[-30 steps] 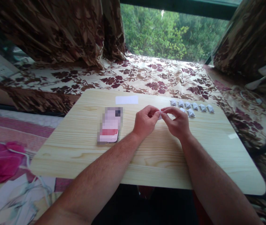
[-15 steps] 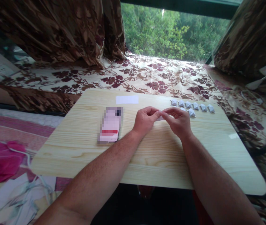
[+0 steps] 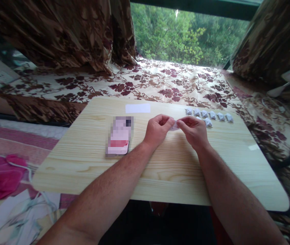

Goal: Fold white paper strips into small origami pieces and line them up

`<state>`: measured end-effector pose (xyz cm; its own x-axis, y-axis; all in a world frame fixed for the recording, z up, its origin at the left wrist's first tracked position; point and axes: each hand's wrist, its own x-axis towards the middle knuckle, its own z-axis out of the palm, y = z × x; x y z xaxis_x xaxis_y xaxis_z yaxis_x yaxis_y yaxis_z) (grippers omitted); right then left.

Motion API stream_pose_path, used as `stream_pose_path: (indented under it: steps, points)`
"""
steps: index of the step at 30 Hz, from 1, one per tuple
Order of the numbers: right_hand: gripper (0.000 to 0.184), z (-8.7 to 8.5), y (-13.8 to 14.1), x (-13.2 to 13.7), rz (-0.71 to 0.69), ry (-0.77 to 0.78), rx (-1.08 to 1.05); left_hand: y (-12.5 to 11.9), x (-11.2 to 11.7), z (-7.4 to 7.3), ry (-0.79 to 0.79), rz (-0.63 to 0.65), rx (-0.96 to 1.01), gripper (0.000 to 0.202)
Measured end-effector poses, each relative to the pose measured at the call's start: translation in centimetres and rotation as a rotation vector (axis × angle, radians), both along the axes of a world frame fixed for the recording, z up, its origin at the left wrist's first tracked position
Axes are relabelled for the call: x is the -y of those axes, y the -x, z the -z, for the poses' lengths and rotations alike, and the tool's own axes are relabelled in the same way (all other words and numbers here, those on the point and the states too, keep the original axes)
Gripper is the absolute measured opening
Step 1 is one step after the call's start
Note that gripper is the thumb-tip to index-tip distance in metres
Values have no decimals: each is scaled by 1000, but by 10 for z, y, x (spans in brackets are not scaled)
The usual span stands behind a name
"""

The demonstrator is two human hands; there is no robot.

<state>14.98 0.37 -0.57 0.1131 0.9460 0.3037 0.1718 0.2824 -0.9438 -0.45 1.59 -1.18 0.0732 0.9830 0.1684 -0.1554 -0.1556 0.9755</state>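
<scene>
A small piece of folded white paper is pinched between my two hands, just above the middle of the wooden table. My left hand grips its left side between thumb and fingers. On the other side, my right hand has thumb and forefinger closed on it. Fingers cover much of the paper, so its full shape is hidden. Just beyond my right hand lie several small folded white paper pieces in a row, with one more in front of them, close to my knuckles.
A pink phone, partly pixelated, lies on the table left of my hands. Near the far edge rests a white paper strip. Floral cloth covers the ledge behind. Loose papers and cables lie at lower left.
My fingertips have drawn slightly apart, and more of the paper shows between them. My right hand has turned a little, its fingers less arched. The other things stay put.
</scene>
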Motion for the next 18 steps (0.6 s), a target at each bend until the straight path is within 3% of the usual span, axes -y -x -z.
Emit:
stream_pose_path:
  steps: [18]
  points:
    - [9, -7, 1, 4, -37, 22, -45, 0, -5, 4, 138, 53, 147, 28]
